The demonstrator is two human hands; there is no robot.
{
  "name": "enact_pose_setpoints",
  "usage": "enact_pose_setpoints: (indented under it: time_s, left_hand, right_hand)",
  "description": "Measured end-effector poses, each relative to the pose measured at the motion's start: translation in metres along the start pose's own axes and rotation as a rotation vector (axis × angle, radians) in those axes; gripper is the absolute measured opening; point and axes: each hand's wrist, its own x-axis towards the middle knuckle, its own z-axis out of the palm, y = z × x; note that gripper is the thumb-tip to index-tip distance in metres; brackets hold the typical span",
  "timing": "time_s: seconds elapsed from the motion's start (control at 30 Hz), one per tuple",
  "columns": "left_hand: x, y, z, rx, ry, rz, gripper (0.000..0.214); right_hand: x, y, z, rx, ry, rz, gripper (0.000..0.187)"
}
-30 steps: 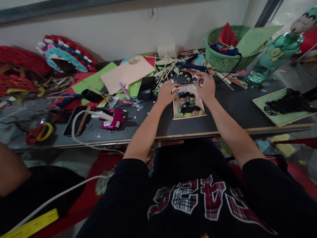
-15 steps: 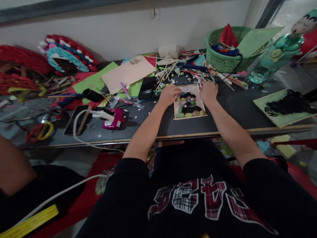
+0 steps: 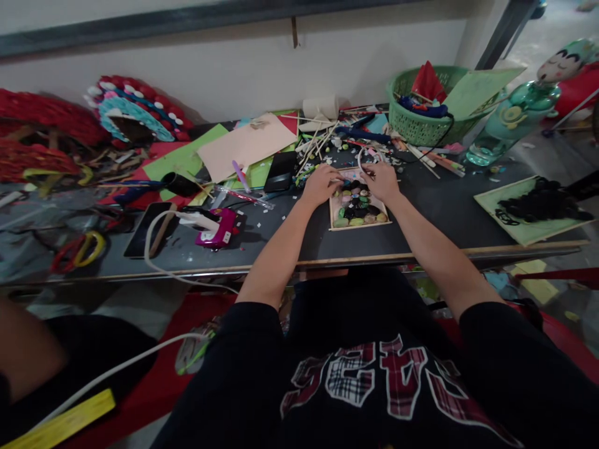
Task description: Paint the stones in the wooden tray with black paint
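A small framed panel (image 3: 334,215) lies flat near the table's front edge, with black, green and brown pebbles (image 3: 359,202) set in rows on it. My left hand (image 3: 321,185) is at its upper left corner, fingers bent and closed over the edge; anything small between them is hidden. Over the upper right part, my right hand (image 3: 381,181) is closed, its fingertips above the stones. A pale, ring-like loop (image 3: 361,157) sticks up from the right fingers; the rest of that tool is covered by the hand.
Behind the panel lie sticks (image 3: 318,142), loose pebbles and a black phone (image 3: 281,171). A green basket (image 3: 412,128) and a bottle (image 3: 498,134) stand at the back right. A purple power adapter (image 3: 218,229) with a white cable sits left. Someone's arm (image 3: 28,349) shows lower left.
My right hand has moved left, from the panel's right edge to over its upper part, bringing the pale loop along. My left hand stays at the upper left corner.
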Motion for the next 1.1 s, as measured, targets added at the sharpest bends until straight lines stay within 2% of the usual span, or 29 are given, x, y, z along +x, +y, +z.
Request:
enact_pose_setpoints:
  time_s: [0.17, 0.27, 0.57, 0.73, 0.83, 0.93, 1.0, 1.03, 1.1]
  left_hand:
    - [-0.001, -0.001, 0.002, -0.027, 0.073, -0.051, 0.015]
    - [0.0, -0.002, 0.005, -0.038, 0.066, -0.041, 0.014]
    - [0.003, -0.002, 0.023, 0.011, 0.031, -0.049, 0.025]
    - [0.005, -0.004, 0.03, 0.07, 0.017, -0.037, 0.027]
    - [0.004, -0.01, 0.03, 0.036, 0.08, -0.113, 0.028]
    - [0.002, -0.015, 0.025, 0.01, 0.214, -0.266, 0.037]
    - [0.0, -0.017, 0.02, 0.026, 0.249, -0.369, 0.045]
    - [0.0, -0.017, 0.017, 0.035, 0.248, -0.388, 0.048]
    - [-0.001, -0.015, 0.012, 0.034, 0.227, -0.318, 0.049]
  right_hand:
    - [0.0, 0.002, 0.008, 0.053, 0.026, -0.047, 0.029]
    - [-0.001, -0.002, 0.007, 0.079, 0.018, -0.093, 0.028]
    - [-0.004, -0.012, 0.002, 0.075, -0.122, -0.206, 0.027]
    - [-0.002, -0.01, 0.005, 0.079, -0.149, -0.183, 0.027]
    - [-0.002, -0.009, 0.006, 0.075, -0.15, -0.174, 0.028]
    - [-0.003, -0.01, 0.005, 0.073, -0.13, -0.168, 0.028]
    - [-0.004, -0.011, 0.003, 0.066, -0.106, -0.161, 0.027]
    - [-0.004, -0.011, 0.003, 0.062, -0.091, -0.158, 0.027]
    - [-0.004, -0.011, 0.002, 0.057, -0.061, -0.149, 0.028]
